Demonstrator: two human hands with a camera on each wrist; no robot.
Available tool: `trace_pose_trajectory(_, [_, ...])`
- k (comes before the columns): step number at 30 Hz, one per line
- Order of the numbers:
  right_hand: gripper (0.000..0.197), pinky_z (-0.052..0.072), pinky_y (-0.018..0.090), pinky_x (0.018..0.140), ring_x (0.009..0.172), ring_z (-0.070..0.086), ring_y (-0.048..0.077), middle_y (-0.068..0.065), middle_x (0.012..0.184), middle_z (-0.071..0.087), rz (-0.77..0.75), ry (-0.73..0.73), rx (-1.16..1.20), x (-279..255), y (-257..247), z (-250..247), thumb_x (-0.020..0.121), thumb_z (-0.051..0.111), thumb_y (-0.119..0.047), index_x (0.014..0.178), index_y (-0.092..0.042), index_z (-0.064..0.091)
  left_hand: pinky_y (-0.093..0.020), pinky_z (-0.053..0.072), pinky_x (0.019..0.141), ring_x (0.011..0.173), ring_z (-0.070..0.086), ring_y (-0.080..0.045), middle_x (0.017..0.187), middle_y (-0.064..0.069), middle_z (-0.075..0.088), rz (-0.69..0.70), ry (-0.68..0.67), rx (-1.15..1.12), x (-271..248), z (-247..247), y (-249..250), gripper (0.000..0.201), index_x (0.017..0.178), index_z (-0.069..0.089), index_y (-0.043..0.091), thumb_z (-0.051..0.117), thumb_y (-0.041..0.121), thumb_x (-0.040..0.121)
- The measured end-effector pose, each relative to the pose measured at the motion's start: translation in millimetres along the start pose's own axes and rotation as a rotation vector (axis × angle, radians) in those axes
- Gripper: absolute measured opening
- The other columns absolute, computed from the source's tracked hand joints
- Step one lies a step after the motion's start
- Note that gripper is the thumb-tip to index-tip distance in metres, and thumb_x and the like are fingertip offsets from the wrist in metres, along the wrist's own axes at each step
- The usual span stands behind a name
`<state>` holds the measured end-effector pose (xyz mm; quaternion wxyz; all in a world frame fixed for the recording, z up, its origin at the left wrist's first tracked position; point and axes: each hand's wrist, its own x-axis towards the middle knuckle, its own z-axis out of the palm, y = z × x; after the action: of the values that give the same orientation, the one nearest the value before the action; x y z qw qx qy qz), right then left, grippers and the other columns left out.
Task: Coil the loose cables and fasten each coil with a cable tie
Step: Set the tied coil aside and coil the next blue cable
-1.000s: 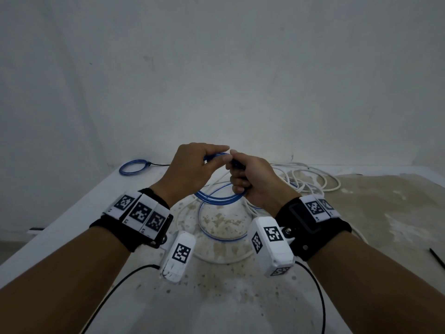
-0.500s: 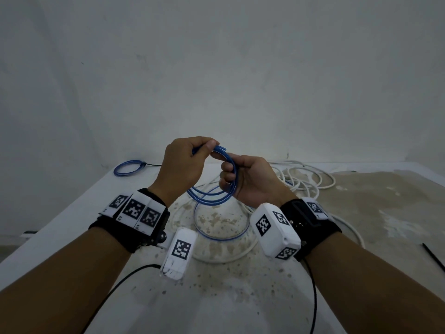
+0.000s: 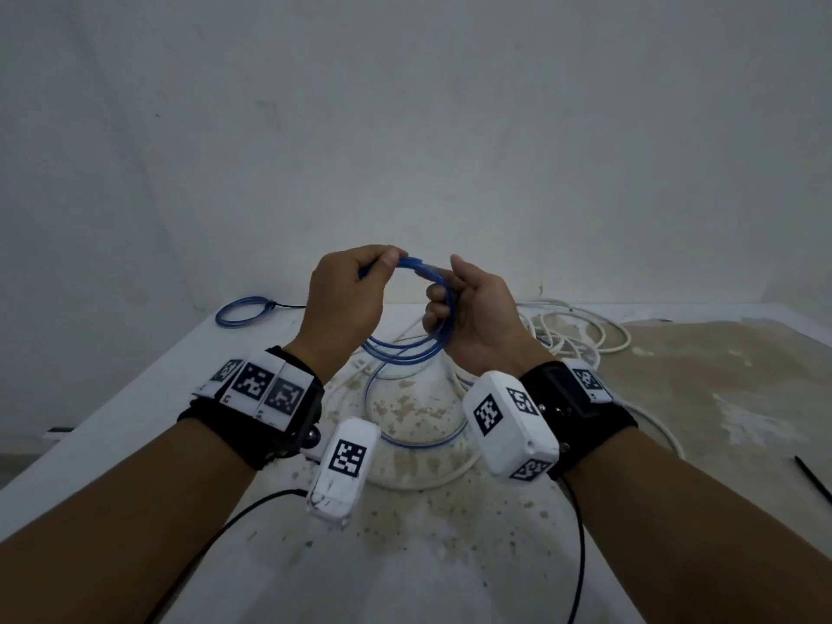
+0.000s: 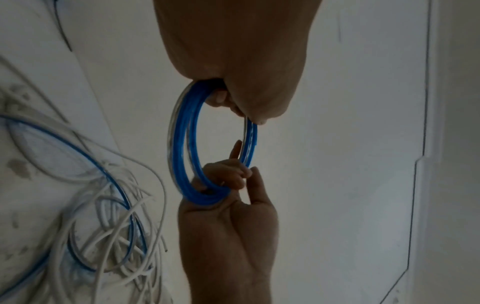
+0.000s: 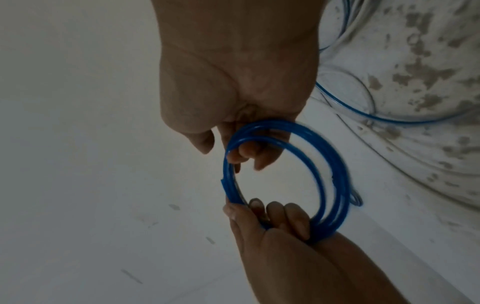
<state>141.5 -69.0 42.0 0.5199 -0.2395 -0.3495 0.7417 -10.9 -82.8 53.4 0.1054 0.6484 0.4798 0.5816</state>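
Note:
A blue cable coil (image 3: pixel 443 322) of several turns hangs in the air between my hands, above the table. My left hand (image 3: pixel 386 264) pinches the coil's top between thumb and fingers. My right hand (image 3: pixel 437 304) has its fingers curled through the ring on the right side, thumb pointing up. In the left wrist view the coil (image 4: pixel 182 135) runs from my left hand (image 4: pixel 233 98) down to my right hand (image 4: pixel 226 185). In the right wrist view my right fingers (image 5: pixel 246 152) hook the coil (image 5: pixel 335 174). A loose blue length (image 3: pixel 407 441) trails on the table below.
A blue coil (image 3: pixel 243 310) with a black tail lies at the table's (image 3: pixel 675 398) far left corner. Tangled white cables (image 3: pixel 581 331) spread behind my right hand. A black cable tie (image 3: pixel 815 481) lies near the right edge. A wall stands close behind.
Both hands have risen with the blue coil and moved slightly apart. My right hand has turned palm up, so the ring now stands open between the hands.

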Motion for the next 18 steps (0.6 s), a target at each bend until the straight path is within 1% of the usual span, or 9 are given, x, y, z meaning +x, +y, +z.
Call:
trace_pose_trajectory(1, [0.043, 0.047, 0.025, 0.052, 0.048, 0.041, 0.012, 0.0, 0.061, 0.048, -0.009, -0.005, 0.002, 0, 2, -1, 0.104, 0.043, -0.035, 0.11, 0.0, 0.066, -0.025, 0.046, 0.069, 0.066, 0.056, 0.001, 0.077, 0.009, 0.069, -0.031, 0.056, -0.024, 1, 1, 0, 0.021, 0.101, 0.076, 0.024, 0.055, 0.027, 0.1])
trace_pose_trajectory(3, [0.042, 0.051, 0.029, 0.057, 0.05, 0.043, 0.013, 0.001, 0.062, 0.046, -0.005, -0.012, -0.009, -2, 8, 2, 0.105, 0.04, -0.035, 0.109, -0.001, 0.065, -0.023, 0.046, 0.068, 0.063, 0.052, 0.003, 0.072, 0.013, 0.066, -0.074, 0.132, -0.053, 3, 2, 1, 0.022, 0.099, 0.076, 0.025, 0.054, 0.027, 0.1])
trace_pose_trajectory(5, [0.04, 0.043, 0.026, 0.05, 0.047, 0.033, 0.012, -0.001, 0.059, 0.038, -0.013, 0.004, 0.047, -2, 11, 6, 0.106, 0.038, -0.034, 0.098, -0.004, 0.064, -0.026, 0.045, 0.062, 0.057, 0.048, 0.0, 0.063, 0.019, 0.061, -0.097, 0.14, -0.079, 2, 5, 1, 0.022, 0.099, 0.076, 0.027, 0.053, 0.028, 0.1])
trace_pose_trajectory(7, [0.039, 0.027, 0.022, 0.04, 0.043, 0.021, 0.01, -0.004, 0.054, 0.029, -0.05, 0.055, 0.143, 1, 11, 11, 0.106, 0.039, -0.032, 0.088, -0.006, 0.061, -0.029, 0.041, 0.056, 0.052, 0.043, -0.003, 0.059, 0.02, 0.056, -0.112, 0.111, -0.104, -2, 10, 2, 0.023, 0.1, 0.075, 0.028, 0.053, 0.03, 0.1])
trace_pose_trajectory(8, [0.038, 0.021, 0.022, 0.038, 0.042, 0.017, 0.009, -0.004, 0.053, 0.027, -0.075, 0.088, 0.175, 3, 11, 13, 0.105, 0.04, -0.031, 0.085, -0.006, 0.061, -0.031, 0.04, 0.056, 0.052, 0.043, -0.004, 0.06, 0.019, 0.057, -0.121, 0.098, -0.113, -4, 11, 1, 0.023, 0.101, 0.075, 0.028, 0.053, 0.031, 0.1])
trace_pose_trajectory(10, [0.037, 0.016, 0.023, 0.036, 0.04, 0.015, 0.01, -0.005, 0.051, 0.025, -0.117, 0.148, 0.192, 6, 11, 14, 0.103, 0.042, -0.027, 0.08, -0.006, 0.062, -0.032, 0.041, 0.058, 0.053, 0.045, -0.004, 0.065, 0.016, 0.059, -0.138, 0.079, -0.131, -6, 13, 1, 0.023, 0.103, 0.075, 0.029, 0.053, 0.032, 0.1])
trace_pose_trajectory(14, [0.034, 0.021, 0.025, 0.041, 0.044, 0.018, 0.013, -0.002, 0.053, 0.026, -0.149, 0.221, 0.081, 7, 12, 13, 0.097, 0.043, -0.022, 0.076, -0.006, 0.064, -0.021, 0.041, 0.06, 0.059, 0.05, 0.001, 0.066, 0.02, 0.06, -0.133, 0.07, -0.138, -5, 9, 6, 0.022, 0.102, 0.076, 0.027, 0.053, 0.028, 0.1])
trace_pose_trajectory(16, [0.034, 0.027, 0.026, 0.044, 0.044, 0.022, 0.014, -0.002, 0.053, 0.029, -0.154, 0.227, -0.015, 5, 9, 11, 0.096, 0.041, -0.02, 0.076, -0.005, 0.065, -0.015, 0.042, 0.059, 0.06, 0.048, 0.002, 0.07, 0.014, 0.061, -0.102, 0.062, -0.124, -4, 7, 7, 0.022, 0.1, 0.075, 0.026, 0.053, 0.025, 0.101])
trace_pose_trajectory(18, [0.034, 0.031, 0.026, 0.047, 0.043, 0.025, 0.015, -0.001, 0.053, 0.033, -0.141, 0.211, -0.123, 3, 1, 10, 0.095, 0.039, -0.019, 0.081, -0.002, 0.066, -0.016, 0.042, 0.06, 0.062, 0.048, -0.001, 0.074, 0.007, 0.063, -0.072, 0.033, -0.108, -2, 6, 6, 0.021, 0.099, 0.074, 0.026, 0.053, 0.023, 0.101])
